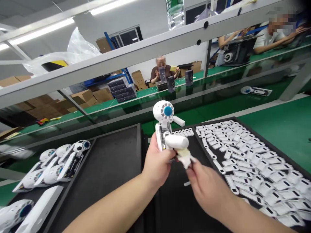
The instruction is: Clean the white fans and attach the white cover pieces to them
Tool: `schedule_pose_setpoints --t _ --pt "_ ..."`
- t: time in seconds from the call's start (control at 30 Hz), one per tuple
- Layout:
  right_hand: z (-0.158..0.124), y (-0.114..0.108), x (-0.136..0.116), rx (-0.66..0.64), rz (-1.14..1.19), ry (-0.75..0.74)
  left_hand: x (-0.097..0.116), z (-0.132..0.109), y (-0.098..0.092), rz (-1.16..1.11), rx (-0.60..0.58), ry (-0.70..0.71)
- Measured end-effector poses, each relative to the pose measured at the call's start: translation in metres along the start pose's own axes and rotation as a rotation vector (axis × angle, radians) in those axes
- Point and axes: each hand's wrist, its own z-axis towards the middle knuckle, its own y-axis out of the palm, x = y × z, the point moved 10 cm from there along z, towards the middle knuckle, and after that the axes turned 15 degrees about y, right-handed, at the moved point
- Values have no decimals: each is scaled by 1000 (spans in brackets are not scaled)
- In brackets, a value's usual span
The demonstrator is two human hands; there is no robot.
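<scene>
- I'm watching the head view here. The left hand point(157, 163) is wrapped around the lower body of a little white fan point(163, 119), fingers closed on it, thumb side facing me.
- The fan is being held up above the middle black tray point(114, 161), over its right edge. Its long axis is running roughly upright, with the round head and blue hub at the far, top end.
- A rounded white stub point(177, 141) is sticking out sideways to the right from the fan body.
- The right hand point(206, 187) is coming in from the near right, fingertips narrowed into a pinch on a small cream piece point(184, 157) just under that stub.
- So the piece is lying up and to the left of the right hand, touching or nearly touching the fan. I can't tell which.
- The left hand is right beside the piece too, but it's full with the fan.
- Loads of small white parts point(252, 168) are lying in the right tray point(272, 146), and finished fans point(60, 161) are piling up on the near left.
- Another person is sitting at the far green surface point(279, 123).
</scene>
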Motion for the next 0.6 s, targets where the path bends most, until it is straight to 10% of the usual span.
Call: schedule_pose_setpoints --t 0.1,0.27,0.4,0.6 --pt "0 20 9 -102 -56 40 -1 -3 2 -16 -18 -21" --pt "-10 -25 9 165 103 -110 1 -1 0 -123 -36 -2" --pt "-24 10 -3 -36 -191 -218 -3 -4 -3 -238 25 -35" --pt "-37 11 32 -4 -221 -241 -10 6 -22 -32 111 -9"
